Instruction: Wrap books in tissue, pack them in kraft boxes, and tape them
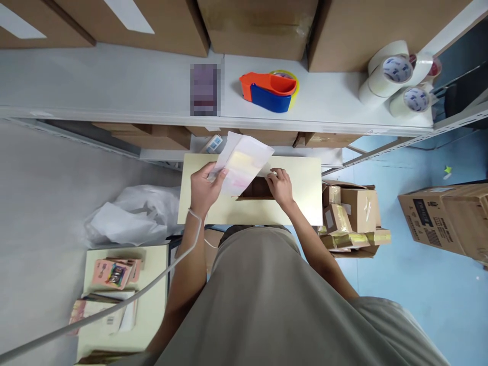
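My left hand (206, 189) is closed on the lower left edge of a white paper packet (244, 158), thumb on top. The packet has faint yellow and pink areas on its face and is held tilted above the table. Beneath its lower right corner sits a small open cardboard box (256, 189), partly hidden by the packet. At the box's right end, my right hand (281, 188) pinches its edge with bent fingers. Both hands are over a pale yellow table (307, 203).
On the shelf (152, 86) ahead are an orange and blue tape dispenser (270, 92) and white tape rolls (396, 76). A carton of small boxes (353, 213) stands right. Left are a plastic bag (133, 213) and books (116, 273). A grey cable (141, 292) runs to my left wrist.
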Demonstrator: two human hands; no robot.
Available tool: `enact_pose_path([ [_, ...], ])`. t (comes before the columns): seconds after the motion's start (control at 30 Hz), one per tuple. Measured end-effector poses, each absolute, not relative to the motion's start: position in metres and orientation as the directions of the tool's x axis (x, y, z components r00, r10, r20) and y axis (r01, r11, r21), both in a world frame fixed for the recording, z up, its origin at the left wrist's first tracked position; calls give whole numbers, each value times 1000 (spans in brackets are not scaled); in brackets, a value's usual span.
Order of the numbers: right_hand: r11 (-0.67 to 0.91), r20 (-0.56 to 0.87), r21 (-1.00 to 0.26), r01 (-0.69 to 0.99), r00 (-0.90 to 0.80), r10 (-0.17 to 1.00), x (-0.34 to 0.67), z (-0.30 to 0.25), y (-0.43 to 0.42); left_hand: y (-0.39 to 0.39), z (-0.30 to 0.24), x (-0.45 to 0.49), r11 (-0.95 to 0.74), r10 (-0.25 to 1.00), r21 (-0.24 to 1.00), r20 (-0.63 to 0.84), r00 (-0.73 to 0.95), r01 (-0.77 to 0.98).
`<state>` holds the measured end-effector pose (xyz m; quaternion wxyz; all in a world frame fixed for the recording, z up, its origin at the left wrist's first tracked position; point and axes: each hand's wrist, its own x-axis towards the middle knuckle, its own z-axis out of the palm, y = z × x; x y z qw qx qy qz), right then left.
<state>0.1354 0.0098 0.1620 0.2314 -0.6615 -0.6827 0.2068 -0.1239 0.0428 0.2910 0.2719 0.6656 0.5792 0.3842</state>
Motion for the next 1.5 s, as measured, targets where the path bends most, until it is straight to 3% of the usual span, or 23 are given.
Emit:
enact_pose_path([
  [0.17,-113,24,-796,594,217,976,140,154,15,35,286,-126,-111,988,811,152,-24,574],
  [0.43,-62,78,-949,309,422,903,146,184,14,35,281,-131,-99,990,822,140,-29,561],
  [0.53,33,222,-909,415,417,881,152,217,-1,39,281,-138,-106,982,814,174,-66,571],
  [0.7,225,402,-694,684,109,909,151,250,-35,48,288,-145,-150,974,798,221,-51,584],
  [0.83,232,292,-569,789,-70,954,127,238,-52,53,296,-140,-202,970,788,242,10,582],
  [0.97,148,90,-485,862,-120,989,96,212,-51,56,303,-132,-277,958,775,271,96,568],
  [1.1,89,-32,-465,881,-117,993,76,198,-41,58,301,-125,-319,948,758,256,190,569],
  [1.2,91,-43,-493,865,-129,991,77,200,-42,59,294,-119,-328,942,739,209,262,589],
  [1.5,-176,-93,-610,773,151,984,141,216,-75,64,256,-77,-424,843,643,24,537,638],
])
